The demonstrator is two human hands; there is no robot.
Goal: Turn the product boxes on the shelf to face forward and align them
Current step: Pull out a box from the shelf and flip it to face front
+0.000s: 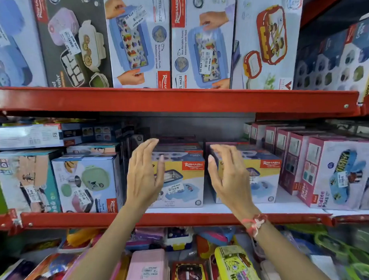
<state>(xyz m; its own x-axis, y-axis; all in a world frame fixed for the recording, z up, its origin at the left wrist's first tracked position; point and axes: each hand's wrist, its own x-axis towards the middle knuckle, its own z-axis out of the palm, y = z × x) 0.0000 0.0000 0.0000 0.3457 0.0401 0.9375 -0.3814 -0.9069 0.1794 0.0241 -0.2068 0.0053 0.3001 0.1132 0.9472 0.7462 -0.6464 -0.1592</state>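
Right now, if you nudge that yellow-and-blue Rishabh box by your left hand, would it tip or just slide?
The Rishabh box looks squat and flat-bottomed, so it probably slides on the white shelf liner rather than tipping. Its cardboard faces look rigid, likely holding shape under the left hand.

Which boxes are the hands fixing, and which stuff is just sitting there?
Being fixed:
left yellow-and-blue box
right yellow-and-blue box
left hand and right hand, both open

Just sitting there:
pink boxes
top shelf boxes
pencil cases below
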